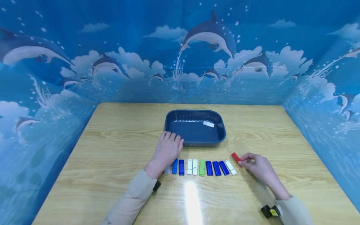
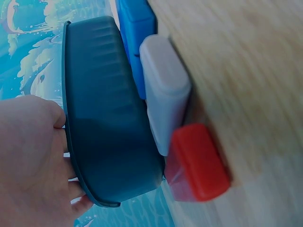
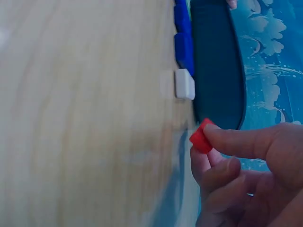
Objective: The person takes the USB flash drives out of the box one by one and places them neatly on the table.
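Observation:
My right hand [image 1: 259, 167] pinches a red USB flash drive [image 1: 235, 157] between thumb and fingers, at the right end of a row of drives. In the right wrist view the red drive sits at the fingertips, tilted. My left hand [image 1: 167, 147] rests at the near left corner of a dark blue plastic basin [image 1: 194, 144], its fingers over the rim. A white flash drive [image 1: 208, 124] lies inside the basin. The left wrist view shows a red drive [image 2: 201, 163] with a translucent part near that corner; my left arm hides it in the head view.
In front of the basin, the row holds a green drive [image 1: 202, 167], a white drive [image 1: 231, 167], a dark blue drive [image 1: 209, 168] and several others. All lie on a wooden table [image 1: 118, 131]. A dolphin-print curtain [image 1: 135, 84] encloses the back and sides.

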The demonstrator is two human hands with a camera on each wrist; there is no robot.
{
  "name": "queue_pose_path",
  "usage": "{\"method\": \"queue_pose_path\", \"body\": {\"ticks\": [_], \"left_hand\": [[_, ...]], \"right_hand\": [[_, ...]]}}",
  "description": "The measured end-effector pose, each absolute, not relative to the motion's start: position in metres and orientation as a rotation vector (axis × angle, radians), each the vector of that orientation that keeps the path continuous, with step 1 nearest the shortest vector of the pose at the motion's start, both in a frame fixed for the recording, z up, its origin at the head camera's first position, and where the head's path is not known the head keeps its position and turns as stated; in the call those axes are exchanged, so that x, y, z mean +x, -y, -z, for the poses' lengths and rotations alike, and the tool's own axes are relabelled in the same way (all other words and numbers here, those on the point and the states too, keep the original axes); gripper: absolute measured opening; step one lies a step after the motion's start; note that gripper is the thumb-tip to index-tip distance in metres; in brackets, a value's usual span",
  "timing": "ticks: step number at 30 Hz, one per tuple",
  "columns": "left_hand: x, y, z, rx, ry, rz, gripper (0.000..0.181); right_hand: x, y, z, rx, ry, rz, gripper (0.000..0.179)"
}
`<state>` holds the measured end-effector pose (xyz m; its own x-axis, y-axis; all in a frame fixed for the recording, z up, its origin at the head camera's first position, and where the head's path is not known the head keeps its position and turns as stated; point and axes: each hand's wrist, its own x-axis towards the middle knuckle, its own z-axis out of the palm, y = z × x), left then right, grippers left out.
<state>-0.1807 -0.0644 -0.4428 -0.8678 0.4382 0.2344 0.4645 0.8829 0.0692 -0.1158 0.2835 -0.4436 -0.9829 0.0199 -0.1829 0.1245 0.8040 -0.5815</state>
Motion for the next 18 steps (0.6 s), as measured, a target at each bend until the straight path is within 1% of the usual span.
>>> {"method": "queue_pose_path", "body": {"ticks": [7,18], "left_hand": [[-0.181,0.064,0.443,-0.692,2.832,0.186,0.036],[-0.181,0.064,0.443,-0.690,2.837,0.176,0.035]], "right_hand": [[-0.111,-0.283,0.448,0.016,-2.891,0.830,0.025],[-0.099,-0.279,0.444,-0.035,-2.920,0.700,0.025]]}}
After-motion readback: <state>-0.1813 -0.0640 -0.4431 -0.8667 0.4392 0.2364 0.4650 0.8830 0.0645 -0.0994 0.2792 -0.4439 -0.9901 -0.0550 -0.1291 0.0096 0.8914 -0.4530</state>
